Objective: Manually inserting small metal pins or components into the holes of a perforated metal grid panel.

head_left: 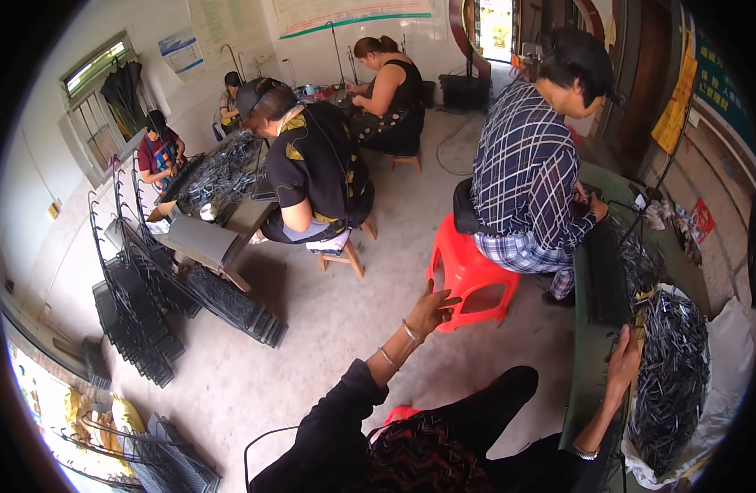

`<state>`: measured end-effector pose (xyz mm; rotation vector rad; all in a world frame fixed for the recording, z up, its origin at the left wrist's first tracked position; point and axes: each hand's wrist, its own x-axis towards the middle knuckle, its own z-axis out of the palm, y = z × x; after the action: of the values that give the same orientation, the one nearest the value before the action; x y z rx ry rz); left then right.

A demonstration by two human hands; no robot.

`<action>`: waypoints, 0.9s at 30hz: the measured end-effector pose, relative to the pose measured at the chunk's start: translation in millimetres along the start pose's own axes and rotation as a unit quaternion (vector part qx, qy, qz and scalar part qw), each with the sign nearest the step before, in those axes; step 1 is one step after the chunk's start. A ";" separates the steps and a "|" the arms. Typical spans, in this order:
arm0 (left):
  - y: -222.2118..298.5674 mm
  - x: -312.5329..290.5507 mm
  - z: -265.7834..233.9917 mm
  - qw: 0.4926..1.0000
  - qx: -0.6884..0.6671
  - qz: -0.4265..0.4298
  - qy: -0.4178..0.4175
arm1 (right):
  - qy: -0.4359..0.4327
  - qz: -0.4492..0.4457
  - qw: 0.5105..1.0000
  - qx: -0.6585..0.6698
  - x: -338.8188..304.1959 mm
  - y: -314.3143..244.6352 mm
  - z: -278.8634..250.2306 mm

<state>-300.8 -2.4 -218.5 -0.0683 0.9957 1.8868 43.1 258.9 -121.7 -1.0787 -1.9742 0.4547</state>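
**Black flat rectangular panel (605, 279) at the right, near end beside our fingers**

We log the panel lying lengthwise on a long green work table (590, 353), on the right of the scene. Our right hand (623, 361) is just beside the panel's near end, fingers extended, nothing seen in its grasp; whether a fingertip touches the edge, we cannot tell. Our left hand (431, 312) hangs mid-scene, well apart from the right, fingers spread and empty. Just beyond it stands a bright red plastic stool (453, 251), seating a co-worker in a dark checked shirt (526, 156), whose hands (596, 207) are near the panel's far end.

Risks, as we judge them:
1. Shift: a push from our right hand at the near end could slide the panel while the co-worker's hands are close to the other end.
2. Spill: a white sack (733, 329) full of loose, glossy dark strips (670, 378) stands near our right forearm. An outward elbow sweep could scatter some.
3. Snag: the silver metal band (585, 452) on our right wrist could hook a strip.
4. Knock: reaching farther with the left might bump the stool; the gap's depth is unclear.
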 end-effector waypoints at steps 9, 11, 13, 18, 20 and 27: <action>-21.3 -10.6 -0.7 1.000 0.005 -0.023 -0.002 | -0.089 0.003 0.996 -0.023 -21.2 -28.5 -2.3; -32.3 -12.9 0.8 0.999 0.002 -0.037 -0.011 | -0.081 -0.052 0.993 -0.065 -28.2 -14.1 4.0; -42.7 -14.3 3.0 0.998 -0.005 -0.056 -0.017 | -0.073 -0.107 0.986 -0.107 -31.4 -7.6 6.0; -65.1 -22.3 -14.7 0.996 0.000 -0.078 -0.048 | -0.092 -0.163 0.980 -0.066 -56.6 -54.0 5.6; -72.5 -27.4 -17.0 0.994 -0.006 -0.100 -0.049 | -0.115 -0.127 0.984 -0.045 -66.4 -66.4 1.6; -95.1 -31.8 -6.8 0.985 0.065 -0.125 -0.095 | -0.160 -0.076 0.984 -0.032 -105.3 -65.9 -1.6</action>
<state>-213.1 -10.9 -266.7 0.0607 0.9305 1.5656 40.9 135.0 -130.5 -0.9292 -2.3497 0.5095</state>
